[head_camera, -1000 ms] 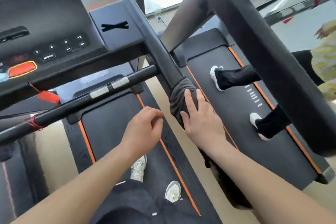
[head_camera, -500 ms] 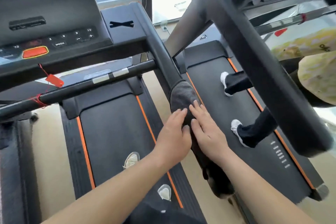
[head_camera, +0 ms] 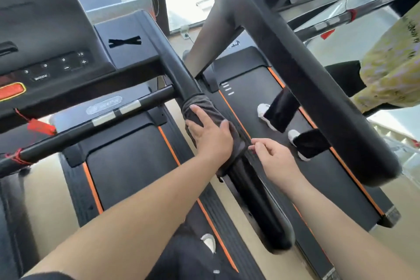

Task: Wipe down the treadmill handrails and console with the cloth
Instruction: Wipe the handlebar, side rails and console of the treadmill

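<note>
A dark grey cloth is wrapped around the black right handrail of my treadmill. My left hand lies on the cloth and clasps it around the rail, thumb on the right side. My right hand hovers just to the right of the rail, off the cloth, fingers loosely curled and holding nothing. The console with buttons and an orange stop key sits at the upper left. A black crossbar with silver grip plates runs below the console.
The belt with orange edge stripes lies below, my shoes on it. A neighbouring treadmill's thick handrail crosses the right side. Another person in black trousers and white shoes stands on that belt. A red safety tag hangs under the console.
My left hand moved onto the cloth and took hold of it on the rail. My right hand lifted off the cloth and drew away to the right.
</note>
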Tool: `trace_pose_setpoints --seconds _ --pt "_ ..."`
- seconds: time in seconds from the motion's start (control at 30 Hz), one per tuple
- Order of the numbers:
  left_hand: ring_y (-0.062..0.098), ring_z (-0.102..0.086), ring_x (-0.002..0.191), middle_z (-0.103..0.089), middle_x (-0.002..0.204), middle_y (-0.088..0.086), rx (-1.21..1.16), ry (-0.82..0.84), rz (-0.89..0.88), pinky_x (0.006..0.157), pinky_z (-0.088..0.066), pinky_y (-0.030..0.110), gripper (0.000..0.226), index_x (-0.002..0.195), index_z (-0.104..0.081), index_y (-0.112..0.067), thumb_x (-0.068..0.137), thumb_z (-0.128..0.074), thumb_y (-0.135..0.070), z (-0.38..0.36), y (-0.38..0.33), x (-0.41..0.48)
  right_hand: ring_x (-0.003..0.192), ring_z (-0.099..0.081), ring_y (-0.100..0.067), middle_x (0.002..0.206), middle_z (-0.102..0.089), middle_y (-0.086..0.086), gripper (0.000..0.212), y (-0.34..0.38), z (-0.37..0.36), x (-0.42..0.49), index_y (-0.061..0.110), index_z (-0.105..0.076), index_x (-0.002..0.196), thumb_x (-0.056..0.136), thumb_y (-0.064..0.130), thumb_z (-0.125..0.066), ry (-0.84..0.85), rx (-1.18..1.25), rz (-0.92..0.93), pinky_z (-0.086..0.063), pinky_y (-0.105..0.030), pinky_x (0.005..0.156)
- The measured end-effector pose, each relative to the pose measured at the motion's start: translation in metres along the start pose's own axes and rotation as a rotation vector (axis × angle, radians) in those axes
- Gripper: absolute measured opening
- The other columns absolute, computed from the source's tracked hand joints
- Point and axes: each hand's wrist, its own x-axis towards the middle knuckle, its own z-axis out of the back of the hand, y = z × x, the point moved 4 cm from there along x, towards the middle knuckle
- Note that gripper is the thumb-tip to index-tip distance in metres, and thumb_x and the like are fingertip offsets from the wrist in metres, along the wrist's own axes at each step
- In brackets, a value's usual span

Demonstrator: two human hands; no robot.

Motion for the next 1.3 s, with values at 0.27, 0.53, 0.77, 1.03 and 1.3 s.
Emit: trace_pose_setpoints --seconds 0.27,0.53,0.77,1.03,1.3 --pt "0.041 0.006 0.155 0.014 0.163 0.033 0.085 -0.090 -0.162 0.127 -0.007 0.044 0.082 0.159 0.017 -0.009 0.108 -0.036 -0.043 0.016 -0.002 0.027 0.092 -0.073 -0.008 0.095 -0.077 0.007 0.024 -0.018 -0.002 -0.003 0.027 -0.072 0.099 0.103 0.025 -0.049 -0.041 0.040 -0.202 -0.057 -0.041 0.095" --pt "0.050 0.018 0.150 0.020 0.162 0.033 0.667 -0.118 -0.489 0.125 0.009 0.055 0.089 0.163 -0.004 -0.011 0.092 -0.023 -0.061 0.008 0.013 0.006 0.091 -0.073 -0.006 0.094 -0.078 0.008 0.021 -0.028 0.005 -0.033 0.027 -0.073 0.101 0.103 0.031 -0.052 -0.043 0.073 -0.235 -0.056 -0.044 0.095" --pt "0.042 -0.001 0.156 -0.021 0.167 0.019 0.727 -0.102 -0.771 0.125 0.002 0.058 0.062 0.150 -0.046 -0.013 0.100 -0.037 -0.047 -0.037 0.029 -0.072 0.101 -0.062 -0.031 0.105 -0.069 -0.019 0.029 -0.058 0.033 -0.083 0.001 -0.067 0.101 0.101 0.027 -0.053 -0.112 0.029 -0.178 -0.050 -0.038 0.096" --pt "0.034 -0.044 0.139 -0.068 0.117 0.002 0.862 -0.127 -0.922 0.123 -0.016 0.056 0.045 0.104 -0.077 -0.018 0.102 -0.040 -0.045 -0.044 0.020 -0.097 0.077 -0.059 -0.016 0.077 -0.068 0.011 0.028 -0.125 0.052 -0.149 0.019 -0.071 0.086 0.097 0.035 -0.051 -0.077 0.047 -0.265 -0.048 -0.032 0.072" --pt "0.036 -0.058 0.120 -0.067 0.110 0.004 0.934 0.090 -1.548 0.119 -0.029 0.053 0.021 0.101 -0.071 -0.017 0.098 -0.051 -0.024 -0.116 0.076 -0.211 0.100 -0.067 -0.028 0.098 -0.072 -0.006 0.041 -0.148 0.065 -0.174 0.015 -0.066 0.095 0.096 0.050 -0.044 -0.171 0.191 -0.302 -0.054 -0.056 0.094"
